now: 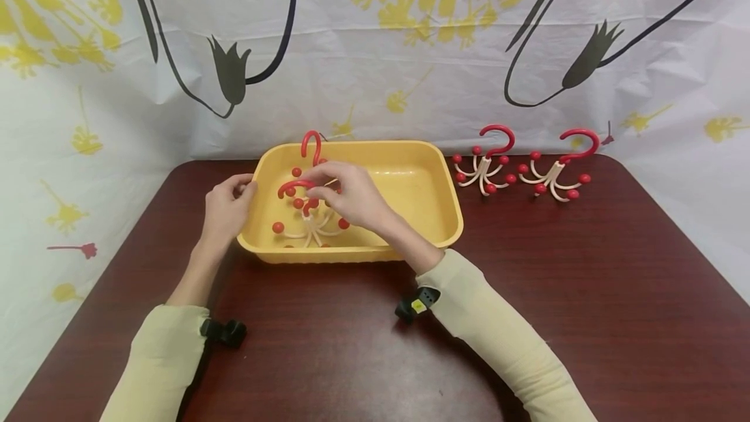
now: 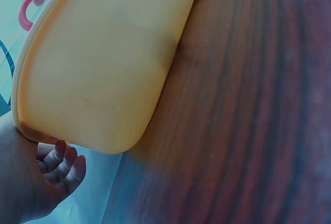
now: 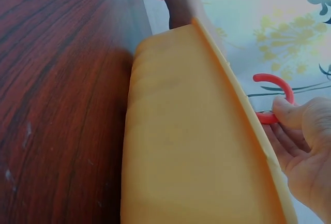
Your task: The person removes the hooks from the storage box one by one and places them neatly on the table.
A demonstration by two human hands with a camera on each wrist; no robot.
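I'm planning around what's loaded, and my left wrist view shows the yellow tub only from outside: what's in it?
Observer: I can make out a front rack and a back rack, both toward the left end of the tub.
Operator: Fingertips of the right hand show beside a red hook at the top of my picture. Which rack does it belong to?
Observer: The front one; the hook rises from its stem.
Operator: Are any racks outside?
Observer: Yes, a third rack and a fourth rack stand on the table, beyond the tub's right end.
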